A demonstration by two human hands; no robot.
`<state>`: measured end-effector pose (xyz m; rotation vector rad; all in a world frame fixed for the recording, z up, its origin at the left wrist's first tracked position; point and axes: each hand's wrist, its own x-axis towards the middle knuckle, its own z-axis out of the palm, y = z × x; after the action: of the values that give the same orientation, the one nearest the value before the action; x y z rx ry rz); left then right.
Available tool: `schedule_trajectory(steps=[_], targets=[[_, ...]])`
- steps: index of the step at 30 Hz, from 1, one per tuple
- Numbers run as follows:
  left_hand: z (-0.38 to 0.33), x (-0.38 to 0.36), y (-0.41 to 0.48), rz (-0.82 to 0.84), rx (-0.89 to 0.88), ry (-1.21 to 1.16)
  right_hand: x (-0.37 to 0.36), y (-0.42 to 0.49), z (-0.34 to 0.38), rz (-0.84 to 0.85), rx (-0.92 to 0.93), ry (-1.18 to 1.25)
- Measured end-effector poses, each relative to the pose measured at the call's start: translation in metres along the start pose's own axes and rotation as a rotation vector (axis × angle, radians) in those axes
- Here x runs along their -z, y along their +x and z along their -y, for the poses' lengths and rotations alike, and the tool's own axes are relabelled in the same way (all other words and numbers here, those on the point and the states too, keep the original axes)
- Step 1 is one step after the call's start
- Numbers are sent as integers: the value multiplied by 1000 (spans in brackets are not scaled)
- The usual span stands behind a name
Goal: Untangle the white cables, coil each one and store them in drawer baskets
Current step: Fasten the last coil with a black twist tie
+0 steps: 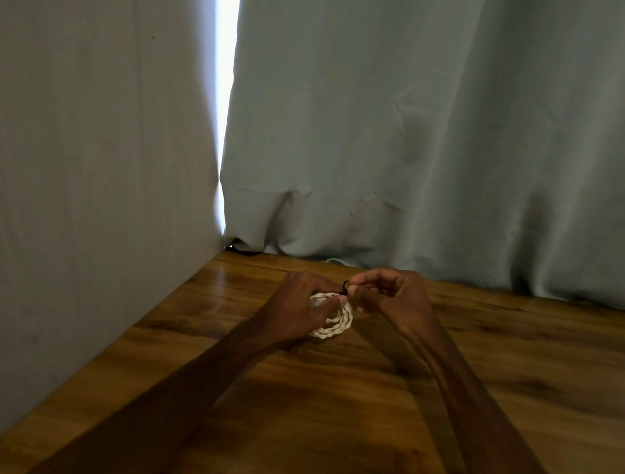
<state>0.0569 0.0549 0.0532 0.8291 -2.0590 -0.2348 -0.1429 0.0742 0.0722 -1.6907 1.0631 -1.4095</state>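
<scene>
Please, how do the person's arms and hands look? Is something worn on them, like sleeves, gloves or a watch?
The left hand and right hand are bare: no gloves, and no ring, watch or bracelet that I can make out in this dim light. Both forearms are bare too; no sleeve shows down to the picture's lower edge.

a glossy brown wood-grain bench [521,371] fills the lower part of the view, and its surface catches soft reflections toward the far corner. on the left a plain pale grey wall [88,156] runs along the bench's edge. behind the bench hangs a creased pale grey-green fabric curtain [424,126], its hem bunched on the bench top. between wall and curtain a narrow bright strip of daylight [229,80] shows; the room is otherwise dim.
</scene>
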Motion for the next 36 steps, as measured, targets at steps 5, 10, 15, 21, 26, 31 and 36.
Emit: schedule_trajectory(steps=[5, 10, 15, 21, 26, 31, 36], targets=[[1, -1, 0, 8, -2, -44, -2, 2, -4, 28, -30, -13], [10, -2, 1, 75, -2, -38, -1, 1, -5, 31, 11, -95], [14, -2, 2, 96, -29, -4, 1, 0, -3, 68, 60, -118], [11, -1, 3, 153, -99, 55, 5, 1, -4, 157, -14, -90], [17, -2, 2, 129, -39, 15, 4, 0, -8, 70, -39, -95], [4, -1, -1, 14, 155, -280, 1, -7, 2, 81, -172, -10], [0, -10, -1, 6, 325, -546, -2, -35, 6, 186, -322, 120]])
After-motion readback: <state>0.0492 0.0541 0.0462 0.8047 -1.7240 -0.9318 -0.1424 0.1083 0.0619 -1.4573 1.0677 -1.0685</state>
